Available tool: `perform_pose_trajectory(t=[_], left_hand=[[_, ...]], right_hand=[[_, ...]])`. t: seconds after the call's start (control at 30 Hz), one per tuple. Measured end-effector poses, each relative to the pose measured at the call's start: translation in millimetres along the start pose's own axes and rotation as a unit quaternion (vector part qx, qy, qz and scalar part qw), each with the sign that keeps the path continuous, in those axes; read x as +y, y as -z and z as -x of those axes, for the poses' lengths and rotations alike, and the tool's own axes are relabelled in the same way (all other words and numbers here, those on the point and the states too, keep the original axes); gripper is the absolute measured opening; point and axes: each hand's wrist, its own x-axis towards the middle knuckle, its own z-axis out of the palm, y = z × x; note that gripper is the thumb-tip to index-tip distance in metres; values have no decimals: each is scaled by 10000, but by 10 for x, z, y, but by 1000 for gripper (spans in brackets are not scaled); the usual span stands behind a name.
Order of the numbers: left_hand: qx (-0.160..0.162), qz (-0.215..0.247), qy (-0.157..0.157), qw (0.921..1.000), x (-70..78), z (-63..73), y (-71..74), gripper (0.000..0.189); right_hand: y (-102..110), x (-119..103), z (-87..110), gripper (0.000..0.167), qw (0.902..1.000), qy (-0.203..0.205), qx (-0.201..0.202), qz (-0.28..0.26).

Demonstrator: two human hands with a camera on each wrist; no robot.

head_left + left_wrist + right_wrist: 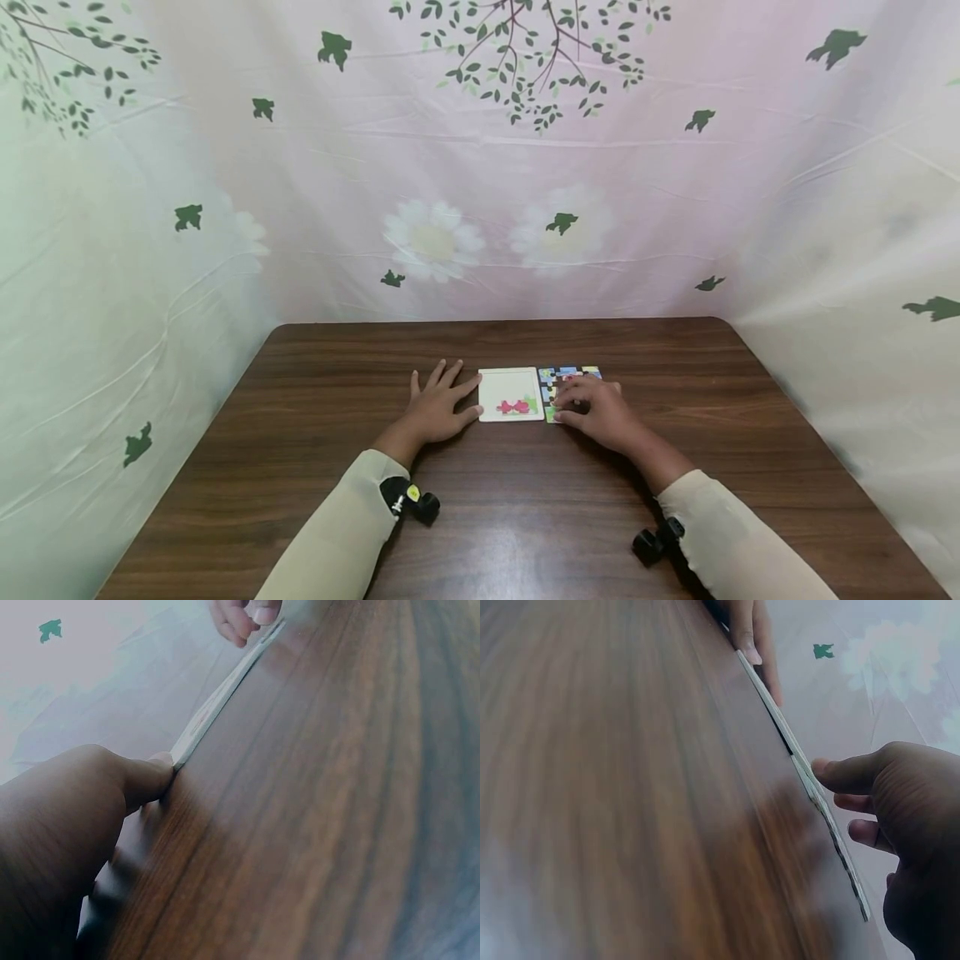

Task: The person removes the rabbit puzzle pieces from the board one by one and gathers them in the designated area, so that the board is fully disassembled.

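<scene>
A white puzzle tray [498,385] lies flat on the table, with a pink and green picture in its lower right corner. My left hand [435,408] is spread at its left side, fingers straight, thumb and index fingertip against that edge. The left wrist view shows the thumb [154,778] right at the tray's corner. Close beside the tray on the right lies a group of colourful puzzle pieces [567,371]. Over them my right hand [596,410] bends its thumb and fingers, pinching a puzzle piece by the group's left edge; the hand largely hides this piece.
The brown wood-grain table [487,500] extends on all sides of the tray and pieces. Behind it hangs a pale curtain [480,175] printed with birds, leaves and flowers. Each sleeve carries a black wrist camera, one on the left [425,507], one on the right [649,546].
</scene>
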Motion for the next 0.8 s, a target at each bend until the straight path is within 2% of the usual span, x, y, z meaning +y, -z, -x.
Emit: perform_pose_trajectory(t=[0.07, 0.4, 0.57, 0.8], left_hand=[[6, 27, -11, 10000, -1, -6, -4, 66], [-3, 37, 21, 10000, 8, -11, 5, 67], [-18, 35, 31, 10000, 12, -1, 11, 67], [-6, 33, 33, 10000, 10, 8, 6, 67]], right_hand=[[-24, -23, -19, 10, 10000, -37, -16, -8], [-142, -124, -158, 14, 9994, 342, -63, -18], [-201, -192, -195, 14, 9993, 342, -132, 115], [-294, -273, -255, 13, 9992, 394, -20, -43]])
